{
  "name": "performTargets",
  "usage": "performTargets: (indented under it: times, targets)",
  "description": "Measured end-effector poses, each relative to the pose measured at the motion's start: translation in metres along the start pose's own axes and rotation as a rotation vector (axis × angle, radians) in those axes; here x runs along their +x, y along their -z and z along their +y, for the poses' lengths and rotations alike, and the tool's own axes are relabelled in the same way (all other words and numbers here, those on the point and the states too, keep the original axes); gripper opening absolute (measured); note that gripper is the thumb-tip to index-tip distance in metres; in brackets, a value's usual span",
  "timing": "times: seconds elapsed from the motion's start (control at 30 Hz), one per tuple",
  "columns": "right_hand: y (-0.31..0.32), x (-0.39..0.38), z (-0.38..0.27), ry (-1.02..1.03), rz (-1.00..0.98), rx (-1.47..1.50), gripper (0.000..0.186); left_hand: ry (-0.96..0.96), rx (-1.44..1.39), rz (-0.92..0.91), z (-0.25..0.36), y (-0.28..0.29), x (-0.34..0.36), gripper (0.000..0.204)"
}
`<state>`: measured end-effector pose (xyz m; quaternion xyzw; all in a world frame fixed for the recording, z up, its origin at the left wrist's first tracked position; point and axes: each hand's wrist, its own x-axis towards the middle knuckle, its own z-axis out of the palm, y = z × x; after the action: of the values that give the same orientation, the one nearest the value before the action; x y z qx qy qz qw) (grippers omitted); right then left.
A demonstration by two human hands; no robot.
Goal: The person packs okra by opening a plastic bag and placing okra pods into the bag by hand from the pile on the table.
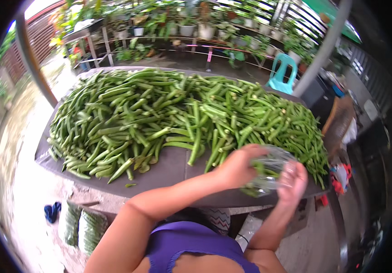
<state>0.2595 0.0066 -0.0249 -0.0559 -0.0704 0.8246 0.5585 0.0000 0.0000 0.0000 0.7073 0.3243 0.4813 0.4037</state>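
A clear plastic bag (pixel 275 159) with some green okra inside is held between my hands at the table's near right edge. My left hand (pixel 239 167) is closed at the bag's left side, its fingertips partly hidden. On the right side of the bag, my right hand (pixel 292 179) grips the plastic with bent fingers, a little blurred. Just beyond both hands a large heap of loose okra (pixel 127 109) spreads across the dark-covered table (pixel 171 170).
Filled clear bags of okra (pixel 91 230) stand on the ground at the lower left, near a dark blue item (pixel 52 212). A teal plastic chair (pixel 283 75) is behind the table. Metal posts (pixel 325 50) rise at both sides, and potted plants (pixel 187 29) line the back.
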Motion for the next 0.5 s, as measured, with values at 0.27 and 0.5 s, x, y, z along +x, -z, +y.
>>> performTargets:
  times: [0.27,0.5]
  targets:
    - [0.051,-0.02,-0.108,0.351,0.154,-0.574,0.019,0.023,0.208,-0.038,-0.042,-0.101,0.055,0.062]
    - [0.121,-0.032,-0.117,0.63,0.744,-1.086,0.04,-0.048,0.28,-0.212,-0.082,-0.101,0.018,0.044]
